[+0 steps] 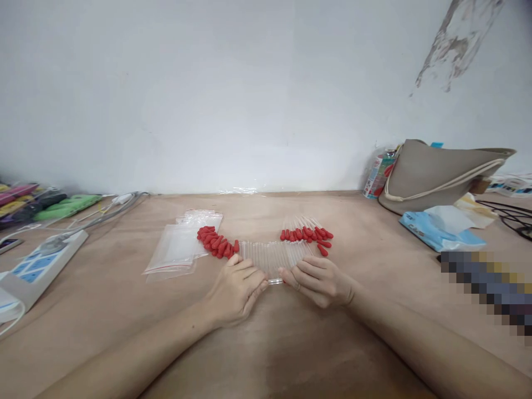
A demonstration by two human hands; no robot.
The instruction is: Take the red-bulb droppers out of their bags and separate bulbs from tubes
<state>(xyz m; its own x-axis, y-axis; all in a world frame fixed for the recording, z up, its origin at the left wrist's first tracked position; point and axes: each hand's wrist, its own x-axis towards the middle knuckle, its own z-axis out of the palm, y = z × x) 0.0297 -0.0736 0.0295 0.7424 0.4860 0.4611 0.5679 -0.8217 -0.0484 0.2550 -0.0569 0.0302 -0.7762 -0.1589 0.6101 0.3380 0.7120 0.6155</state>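
Note:
A short clear tube [275,281] lies crosswise between my two hands above the table. My left hand [241,288] is closed, pinching the tube's left end between thumb and fingers. At the other end my right hand [320,280] is also closed; a speck of red by its fingertips looks like a rubber bulb, mostly hidden. Just beyond my hands, many clear tubes [266,256] lie side by side in a row. A heap of red rubber bulbs [216,242] is beside my left hand. Behind my right hand lie droppers [306,233], red bulbs on pale tubes pointing toward the wall.
Clear zip bags [172,246] are stacked left of the bulbs. A white power strip [50,271] with cables lies far left, near colourful packets [62,208]. On the right are a grey bag [440,174], a bottle [378,174] and a blue tissue pack [440,233].

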